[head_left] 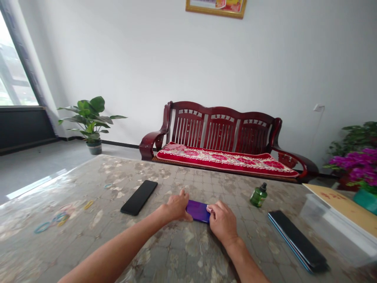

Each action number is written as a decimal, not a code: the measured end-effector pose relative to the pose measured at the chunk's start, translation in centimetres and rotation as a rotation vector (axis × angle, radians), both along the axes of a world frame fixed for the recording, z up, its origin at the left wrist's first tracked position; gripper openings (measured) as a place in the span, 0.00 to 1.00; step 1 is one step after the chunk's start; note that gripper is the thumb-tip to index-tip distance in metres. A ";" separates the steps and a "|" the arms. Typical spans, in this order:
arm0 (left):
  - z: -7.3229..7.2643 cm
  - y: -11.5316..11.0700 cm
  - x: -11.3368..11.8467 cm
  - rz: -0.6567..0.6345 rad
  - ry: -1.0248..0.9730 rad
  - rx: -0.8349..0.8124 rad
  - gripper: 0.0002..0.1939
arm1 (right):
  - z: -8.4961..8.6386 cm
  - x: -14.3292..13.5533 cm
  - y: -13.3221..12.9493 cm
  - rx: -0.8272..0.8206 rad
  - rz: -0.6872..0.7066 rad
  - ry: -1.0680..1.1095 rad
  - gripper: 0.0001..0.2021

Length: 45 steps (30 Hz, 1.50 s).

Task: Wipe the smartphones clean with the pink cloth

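Note:
A purple-blue smartphone [198, 211] lies sideways between my two hands, its glossy face up, just above or on the patterned tablecloth. My left hand [177, 206] grips its left end, thumb along the near edge and fingers at the far side. At the other end, my right hand [223, 221] is closed around the phone, with the thumb on its upper face. Left of my hands a black smartphone [139, 197] lies flat. To the right stands a small green spray bottle [258, 195] with a black top, and nearer me is a stack of phones [297, 239].
Several coloured rubber bands [55, 221] lie on the left of the table [165, 255]. A clear plastic box [332, 232] with a tan folder [344, 202] on it stands at the right edge, near purple flowers [357, 167]. Beyond the table is a wooden bench [220, 133].

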<state>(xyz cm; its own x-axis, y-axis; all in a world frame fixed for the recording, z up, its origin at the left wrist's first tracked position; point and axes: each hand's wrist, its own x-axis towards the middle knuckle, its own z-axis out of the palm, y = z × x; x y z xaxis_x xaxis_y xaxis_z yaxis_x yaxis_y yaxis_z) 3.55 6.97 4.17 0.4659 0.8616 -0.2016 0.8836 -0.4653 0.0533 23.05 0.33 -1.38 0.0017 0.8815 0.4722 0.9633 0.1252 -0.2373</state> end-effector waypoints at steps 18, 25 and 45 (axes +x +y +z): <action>-1.6 -2.8 -0.6 0.042 -0.162 -0.002 0.28 | 0.2 0.7 0.2 -0.024 -0.023 -0.042 0.11; -2.6 -2.3 -1.8 -0.021 -0.261 -0.014 0.28 | -0.3 -1.7 -0.7 0.005 0.112 -0.054 0.11; -3.2 -1.2 -2.5 -0.050 -0.332 -0.027 0.25 | 0.8 -4.9 0.6 -0.046 0.276 -0.060 0.12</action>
<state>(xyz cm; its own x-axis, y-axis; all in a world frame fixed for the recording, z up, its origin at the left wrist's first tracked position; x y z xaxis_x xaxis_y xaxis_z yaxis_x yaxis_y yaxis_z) 1.00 5.82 0.93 0.5514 0.8325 -0.0541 0.7920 -0.5021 0.3474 18.17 0.92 -0.63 -0.2681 0.8653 0.4236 0.9068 0.3751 -0.1923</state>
